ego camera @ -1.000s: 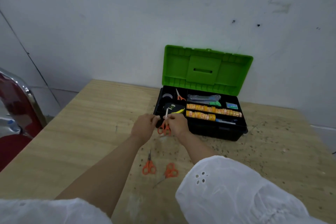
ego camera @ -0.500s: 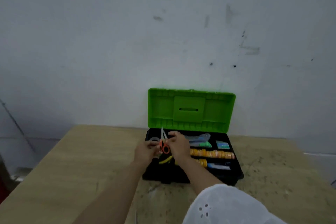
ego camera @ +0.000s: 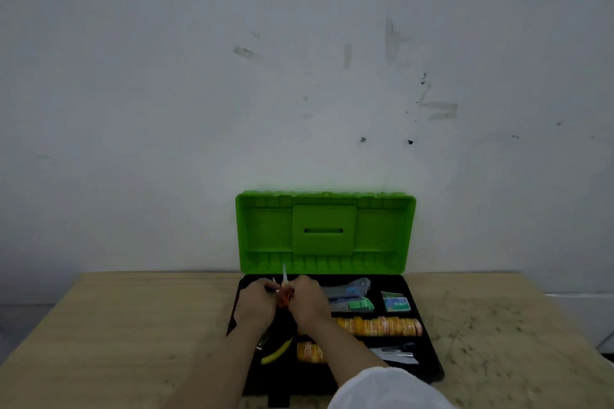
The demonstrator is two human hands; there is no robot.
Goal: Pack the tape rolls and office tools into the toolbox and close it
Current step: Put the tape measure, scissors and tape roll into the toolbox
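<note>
The black toolbox [ego camera: 428, 359] stands open on the wooden table, its green lid [ego camera: 325, 231] leaning back against the wall. Both hands hover over its back left compartment. My left hand [ego camera: 255, 304] and my right hand [ego camera: 309, 302] together hold small orange-handled scissors [ego camera: 285, 296], blades pointing up. Inside lie rows of orange tape rolls [ego camera: 378, 325], a green stapler [ego camera: 357, 304], a small green box [ego camera: 397, 304], a yellow-edged tool [ego camera: 277, 352] and a blade tool [ego camera: 395, 352].
The toolbox sits at the back of the wooden table [ego camera: 133, 335], close to the white wall [ego camera: 299, 76]. White sleeves show at the bottom edge. The table's right part is speckled with dark marks.
Both hands carried the orange scissors from the table in front of the toolbox up and over its back left compartment. The camera tilted up, so the scissors left on the table dropped out of view.
</note>
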